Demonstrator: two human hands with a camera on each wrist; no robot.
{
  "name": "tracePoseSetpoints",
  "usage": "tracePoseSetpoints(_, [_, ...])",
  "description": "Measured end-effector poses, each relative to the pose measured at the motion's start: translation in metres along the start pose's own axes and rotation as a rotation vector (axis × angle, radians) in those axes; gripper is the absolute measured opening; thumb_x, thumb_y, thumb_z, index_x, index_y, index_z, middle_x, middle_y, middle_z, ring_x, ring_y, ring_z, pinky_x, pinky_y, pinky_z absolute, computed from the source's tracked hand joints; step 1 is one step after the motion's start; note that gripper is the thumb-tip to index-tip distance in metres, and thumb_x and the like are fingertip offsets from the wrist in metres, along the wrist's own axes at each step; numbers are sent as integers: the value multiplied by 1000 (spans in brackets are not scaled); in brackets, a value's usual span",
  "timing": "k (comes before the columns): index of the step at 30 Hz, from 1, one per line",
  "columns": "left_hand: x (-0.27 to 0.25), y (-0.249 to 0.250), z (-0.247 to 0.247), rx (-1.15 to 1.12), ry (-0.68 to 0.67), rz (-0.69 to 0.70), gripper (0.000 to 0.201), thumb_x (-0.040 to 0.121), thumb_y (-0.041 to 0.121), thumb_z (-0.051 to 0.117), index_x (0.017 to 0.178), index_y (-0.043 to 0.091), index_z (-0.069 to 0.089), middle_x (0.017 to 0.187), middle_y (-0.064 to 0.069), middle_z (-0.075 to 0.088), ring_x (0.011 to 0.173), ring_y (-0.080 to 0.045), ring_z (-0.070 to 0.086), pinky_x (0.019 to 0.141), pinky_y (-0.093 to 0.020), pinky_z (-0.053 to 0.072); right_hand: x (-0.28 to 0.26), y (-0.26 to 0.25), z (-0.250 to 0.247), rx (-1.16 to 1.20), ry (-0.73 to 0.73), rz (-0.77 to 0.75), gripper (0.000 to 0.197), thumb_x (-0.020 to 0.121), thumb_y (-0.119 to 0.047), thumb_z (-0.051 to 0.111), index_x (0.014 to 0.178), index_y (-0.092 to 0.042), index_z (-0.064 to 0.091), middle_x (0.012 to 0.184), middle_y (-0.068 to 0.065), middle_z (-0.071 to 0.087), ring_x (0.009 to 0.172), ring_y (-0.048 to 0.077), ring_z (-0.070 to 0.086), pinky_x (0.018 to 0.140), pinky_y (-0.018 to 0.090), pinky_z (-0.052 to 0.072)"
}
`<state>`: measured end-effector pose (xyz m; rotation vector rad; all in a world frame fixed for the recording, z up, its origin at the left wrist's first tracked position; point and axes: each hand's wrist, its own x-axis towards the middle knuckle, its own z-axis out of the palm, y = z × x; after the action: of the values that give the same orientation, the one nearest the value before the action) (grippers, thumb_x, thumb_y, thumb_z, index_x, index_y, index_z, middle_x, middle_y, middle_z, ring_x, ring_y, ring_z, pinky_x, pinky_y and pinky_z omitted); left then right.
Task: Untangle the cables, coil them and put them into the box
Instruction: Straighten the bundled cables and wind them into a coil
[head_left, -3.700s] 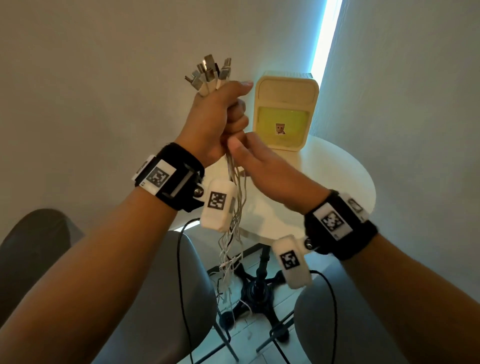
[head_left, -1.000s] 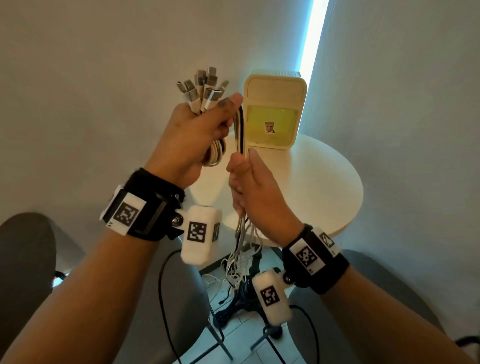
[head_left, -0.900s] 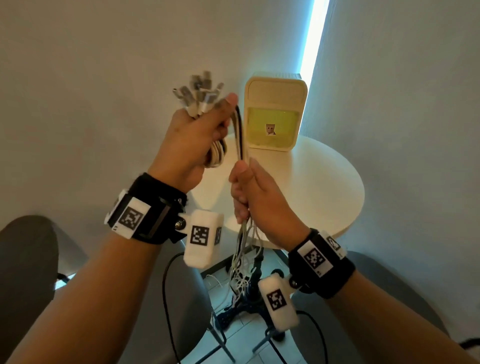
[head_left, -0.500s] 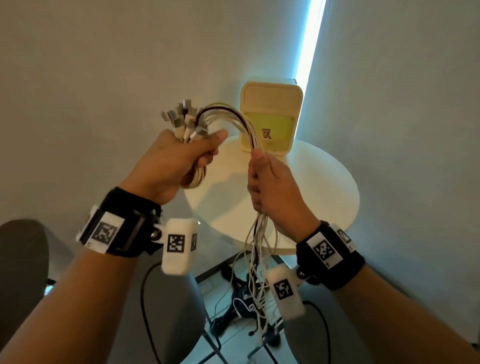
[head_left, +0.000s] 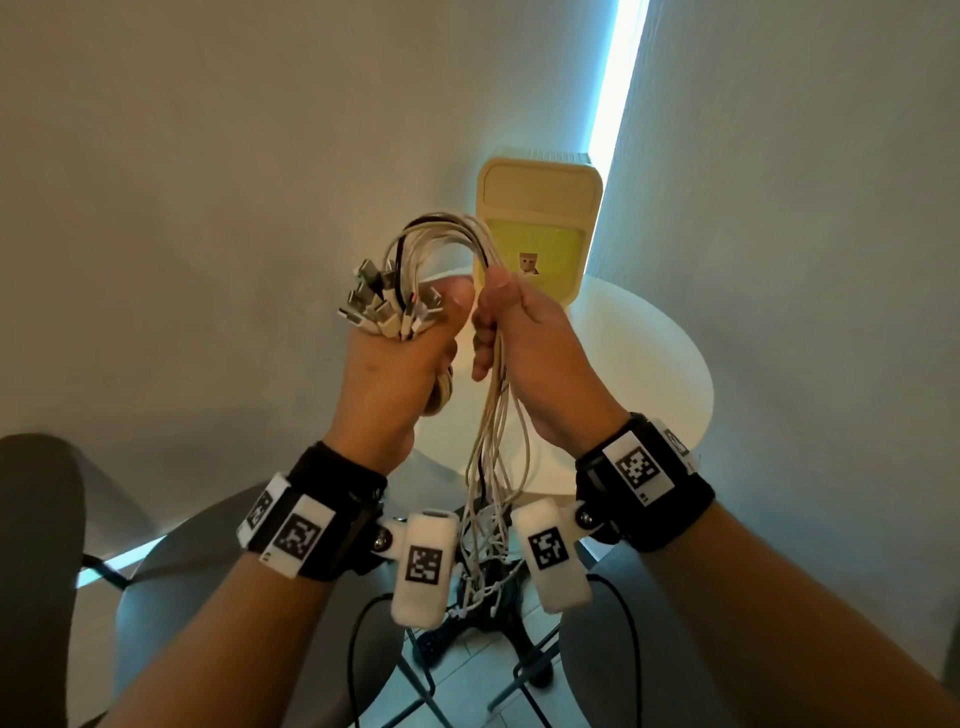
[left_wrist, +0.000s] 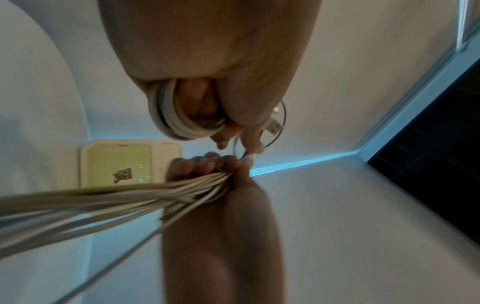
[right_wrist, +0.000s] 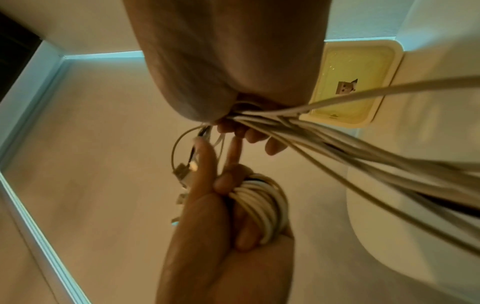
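- Cables (head_left: 447, 234) arched in a bundle between both hands, raised above the counter (head_left: 649, 374).
- Left hand (head_left: 400, 374) clenched around wound loops and a cluster of plug ends (head_left: 379, 306) fanning out past the thumb.
- Right hand (head_left: 524, 343) just beside it, gripping the same bundle; loose strands hanging down between the wrists.
- Mostly white, smooth, round cords, one dark; metal plug tips.
- Box (head_left: 540, 228) upright at the counter's far edge, cream with a yellow-green interior, well apart from the cables.
- Round white counter in a corner of plain pale walls; tiled floor (head_left: 467, 670) below.
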<state>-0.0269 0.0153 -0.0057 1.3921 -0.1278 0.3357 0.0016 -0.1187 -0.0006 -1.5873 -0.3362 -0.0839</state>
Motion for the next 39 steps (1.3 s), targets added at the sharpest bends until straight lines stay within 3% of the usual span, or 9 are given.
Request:
tracePoseSetpoints(3, [5,11,5,49,-123,-1,34,99,31,72,105,-2,71,57,5,52,49,-9,48,48,-25,41,-3,3,0,-39,-89,42,42,115,-37,34,121,-6,63,75,7,56,54,14,49,52,30,48])
tracePoseSetpoints(7, [15,13,4,91,-187,-128,19,98,17,75,83,13,64,57,12,59,51,-1,53,53,-17,44,-5,6,1,-285,-151,18,37,114,-29,34,98,-10,61,66,-4,50,53,11,45,58,38,44])
tracePoseSetpoints(11, [20,13,4,-53,-85,-160,11,93,7,78,97,-1,72,64,2,67,58,-8,64,56,-23,51,-2,1,2,-492,-194,-74,31,114,-26,34,91,-18,53,71,-7,53,56,4,47,59,30,39])
tracePoseSetpoints(16, [18,14,14,-125,12,-101,39,94,10,78,119,-18,66,108,-41,68,84,-30,72,64,-32,60,0,-6,-2,-376,-230,-56,33,115,-31,32,95,-16,53,66,-7,53,52,8,49,53,42,51])
tracePoseSetpoints(18, [17,15,18,-118,-8,-79,40,94,12,78,115,-19,65,98,-47,62,78,-35,66,60,-36,58,-3,-8,-2,-325,-202,-53,33,115,-34,33,93,-23,54,61,-13,54,52,10,51,52,41,54])
tracePoseSetpoints(21, [22,20,19,-132,16,-75,30,95,9,76,103,-18,66,53,-15,50,43,-20,50,42,-26,44,-10,-8,-2,-214,-171,-14,32,115,-37,35,95,-20,53,65,-8,54,55,16,55,56,40,53])
tracePoseSetpoints(23, [32,22,15,-135,37,-110,35,96,12,75,113,-17,66,50,0,41,38,-13,37,37,-22,33,-15,-2,-3,-141,-182,20,31,115,-38,37,98,-16,52,70,-1,52,60,25,54,63,45,52])
tracePoseSetpoints(30, [43,21,6,-53,-53,-51,16,101,22,73,99,7,76,54,2,39,43,-10,30,40,-23,26,-26,19,-20,-31,-227,69,38,115,-40,38,102,-9,55,70,-1,42,59,22,46,67,52,50])
tracePoseSetpoints(39, [49,16,-6,-13,-118,-35,43,98,28,76,117,-10,68,54,4,37,44,-10,29,40,-23,26,-28,19,-29,-2,-169,177,41,113,-47,39,92,-14,49,61,-9,32,50,10,23,44,24,22])
